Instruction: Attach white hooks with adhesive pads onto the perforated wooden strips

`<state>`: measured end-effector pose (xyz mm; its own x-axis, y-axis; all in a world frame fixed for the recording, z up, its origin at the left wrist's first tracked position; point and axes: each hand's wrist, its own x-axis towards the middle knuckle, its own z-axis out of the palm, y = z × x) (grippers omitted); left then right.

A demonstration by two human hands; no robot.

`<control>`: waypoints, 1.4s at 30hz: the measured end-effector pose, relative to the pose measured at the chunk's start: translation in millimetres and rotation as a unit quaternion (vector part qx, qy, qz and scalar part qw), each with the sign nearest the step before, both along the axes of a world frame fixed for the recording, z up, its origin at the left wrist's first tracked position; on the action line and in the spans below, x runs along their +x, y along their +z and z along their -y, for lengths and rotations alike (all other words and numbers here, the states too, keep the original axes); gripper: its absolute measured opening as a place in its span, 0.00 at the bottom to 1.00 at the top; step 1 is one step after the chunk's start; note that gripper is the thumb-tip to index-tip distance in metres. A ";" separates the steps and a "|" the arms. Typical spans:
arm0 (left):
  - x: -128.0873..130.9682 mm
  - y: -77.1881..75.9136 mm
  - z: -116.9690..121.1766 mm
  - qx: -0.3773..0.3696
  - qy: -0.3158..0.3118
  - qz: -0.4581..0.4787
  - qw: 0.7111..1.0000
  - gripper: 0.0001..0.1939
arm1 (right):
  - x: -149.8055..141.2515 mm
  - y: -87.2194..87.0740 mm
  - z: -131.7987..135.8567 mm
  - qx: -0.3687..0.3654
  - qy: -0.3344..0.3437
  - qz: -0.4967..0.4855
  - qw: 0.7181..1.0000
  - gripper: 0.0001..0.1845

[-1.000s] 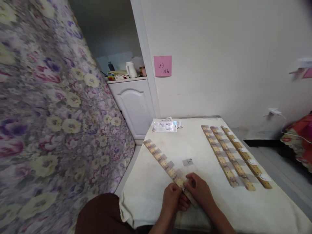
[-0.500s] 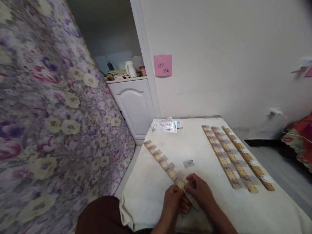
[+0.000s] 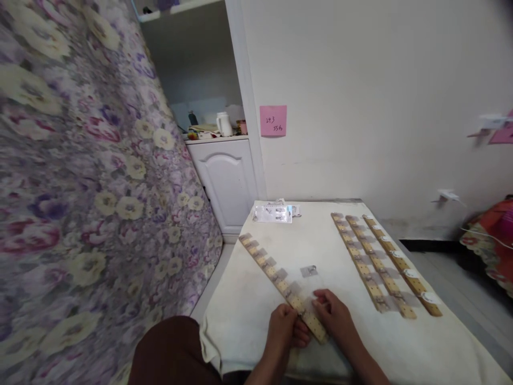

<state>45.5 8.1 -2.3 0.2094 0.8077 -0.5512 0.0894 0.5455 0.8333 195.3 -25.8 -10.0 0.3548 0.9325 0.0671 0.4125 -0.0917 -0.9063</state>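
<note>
A narrow wooden strip lies slantwise on the cloth, with several clear square hook pads along it. My left hand is closed on the left edge of its near end, fingers curled against the side. On the right side, my right hand is closed, its fingertips at the clear hook pad nearest me; whether they pinch it firmly is hard to make out. Beyond that hand, a loose clear hook pad with a metal hook lies on the cloth.
Two wooden strips with clear pads and one with white round pieces lie on the right. Clear packaging sits at the far left of the table cloth. A floral curtain hangs at left.
My right hand has moved slightly right, away from the wooden strip, uncovering more of its near end. My left hand stays at the strip's edge. The view has tilted up slightly.
</note>
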 end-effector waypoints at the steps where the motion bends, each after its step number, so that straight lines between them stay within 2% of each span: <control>1: 0.2 0.8 0.1 0.000 0.001 0.000 1.000 0.08 | 1.9 -0.7 2.2 0.000 0.000 0.003 1.000 0.15; 9: 1.3 5.0 0.3 0.003 0.001 -0.003 1.000 0.07 | 1.2 1.5 -0.7 -0.032 0.015 0.021 0.999 0.15; 18: 3.0 1.3 0.2 0.006 0.004 -0.009 1.000 0.12 | -9.1 13.6 -6.4 -0.094 0.006 0.060 0.994 0.17; 25: 3.1 0.2 -1.2 -0.002 -0.002 -0.009 1.000 0.14 | -13.6 16.3 -6.1 -0.123 -0.002 0.073 0.990 0.18; 32: 2.5 -2.6 -2.9 -0.024 -0.010 0.005 1.000 0.10 | -11.4 16.7 -8.5 -0.141 0.002 0.061 0.988 0.20; 39: 3.1 -3.0 -5.2 -0.016 -0.008 -0.016 1.000 0.10 | -14.6 19.7 -7.0 -0.127 -0.006 0.071 0.989 0.19; 42: 4.2 -0.3 -4.0 -0.002 -0.003 -0.015 1.000 0.08 | -15.3 16.8 -4.9 -0.095 -0.017 0.076 0.992 0.19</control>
<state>49.6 12.1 -2.6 0.1974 0.8045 -0.5601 0.1167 0.5480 0.8283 180.0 -21.0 6.8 0.3854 0.9212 -0.0543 0.5373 -0.2718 -0.7984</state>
